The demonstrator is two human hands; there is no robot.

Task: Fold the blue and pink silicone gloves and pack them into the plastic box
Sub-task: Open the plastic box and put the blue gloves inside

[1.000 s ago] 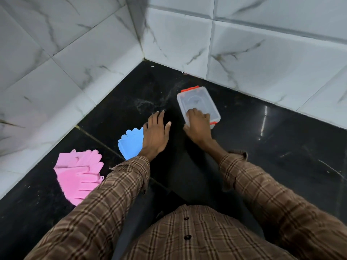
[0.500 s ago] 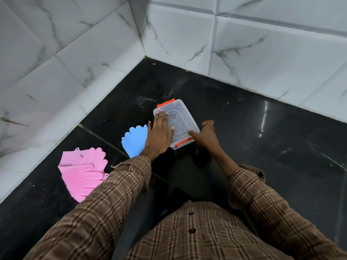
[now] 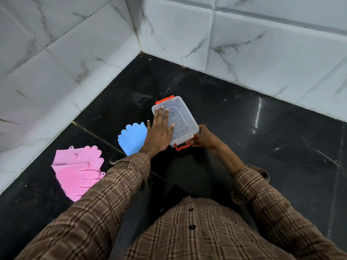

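A clear plastic box (image 3: 180, 117) with its lid on and orange latches at both ends sits on the black floor in front of me. My left hand (image 3: 158, 133) lies flat on the lid with straight fingers. My right hand (image 3: 203, 137) pinches the near orange latch (image 3: 183, 146), which sticks out from the box. Blue silicone gloves (image 3: 132, 138) lie flat just left of my left hand, partly hidden by it. Pink silicone gloves (image 3: 78, 170) lie stacked further left, near the wall.
White marble-tiled walls (image 3: 75, 59) meet in a corner behind the box. The glossy black floor (image 3: 272, 137) stretches to the right. My plaid sleeves and dark-trousered knee fill the lower frame.
The box was pulled from near the wall toward me. My left hand moved from the floor onto the lid, and my right hand shifted from the lid to the near orange latch.
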